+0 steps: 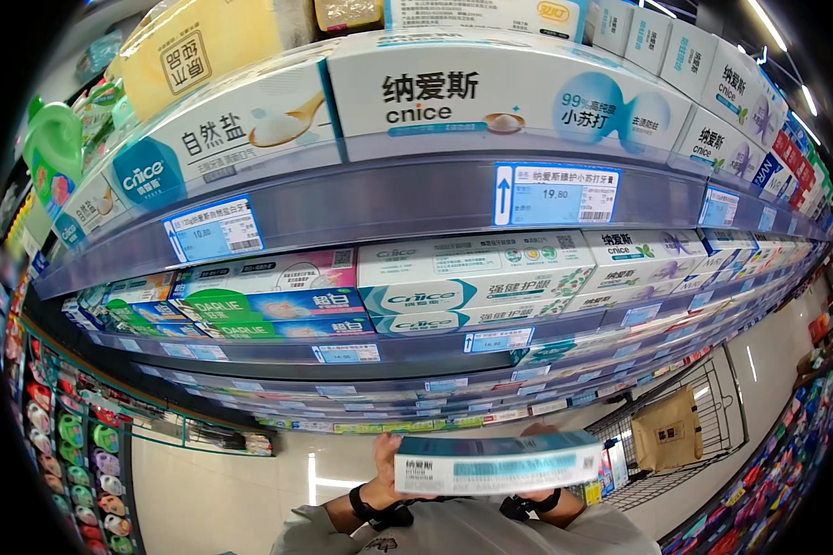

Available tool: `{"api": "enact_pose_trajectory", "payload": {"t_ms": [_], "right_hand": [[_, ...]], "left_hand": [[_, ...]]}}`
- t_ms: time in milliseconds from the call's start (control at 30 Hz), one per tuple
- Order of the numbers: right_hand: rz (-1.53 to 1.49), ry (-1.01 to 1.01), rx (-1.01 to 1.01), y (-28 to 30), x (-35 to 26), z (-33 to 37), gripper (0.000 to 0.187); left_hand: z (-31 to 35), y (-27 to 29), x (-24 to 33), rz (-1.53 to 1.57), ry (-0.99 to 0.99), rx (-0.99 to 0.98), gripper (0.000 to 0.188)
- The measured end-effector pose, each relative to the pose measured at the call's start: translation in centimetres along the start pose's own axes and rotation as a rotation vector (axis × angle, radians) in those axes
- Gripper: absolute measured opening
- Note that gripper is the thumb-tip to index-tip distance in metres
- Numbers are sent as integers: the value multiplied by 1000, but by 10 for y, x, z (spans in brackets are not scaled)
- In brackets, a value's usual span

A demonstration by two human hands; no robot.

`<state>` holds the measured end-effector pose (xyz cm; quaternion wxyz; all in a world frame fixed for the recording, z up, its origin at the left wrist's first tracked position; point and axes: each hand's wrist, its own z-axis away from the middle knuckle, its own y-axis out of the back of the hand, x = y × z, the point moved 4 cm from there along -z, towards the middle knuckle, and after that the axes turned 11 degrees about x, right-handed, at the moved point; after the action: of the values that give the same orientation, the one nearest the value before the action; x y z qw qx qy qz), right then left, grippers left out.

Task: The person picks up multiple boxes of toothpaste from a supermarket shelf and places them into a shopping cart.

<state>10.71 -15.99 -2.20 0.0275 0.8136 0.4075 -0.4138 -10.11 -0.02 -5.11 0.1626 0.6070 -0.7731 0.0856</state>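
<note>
- White-and-teal oblong cardboard box (497, 465) lies before the person's chest, below the grey shelf edge (416, 190).
- Its long axis runs left to right, nearly level, the ends pointing sideways; a printed long side faces the camera.
- Left bare hand (386, 462) is clamped on its left end.
- Right bare hand (536, 429) is mostly hidden behind it; I cannot tell its grip.

Black wristbands (365, 505) go with a pale grey top (477, 535) bearing a small dark marking (382, 544).
</note>
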Motion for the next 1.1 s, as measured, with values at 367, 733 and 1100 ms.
{"api": "enact_pose_trajectory", "payload": {"t_ms": [367,733,1100], "right_hand": [[-1022,-736,-280,74,14,-16,49],[23,-102,282,92,44,41,72],[70,-70,523,23,-10,2,86]], "left_hand": [[-60,-41,42,734,280,331,55],[-83,-90,47,91,345,81,91],[-55,-71,59,264,682,200,80]]}}
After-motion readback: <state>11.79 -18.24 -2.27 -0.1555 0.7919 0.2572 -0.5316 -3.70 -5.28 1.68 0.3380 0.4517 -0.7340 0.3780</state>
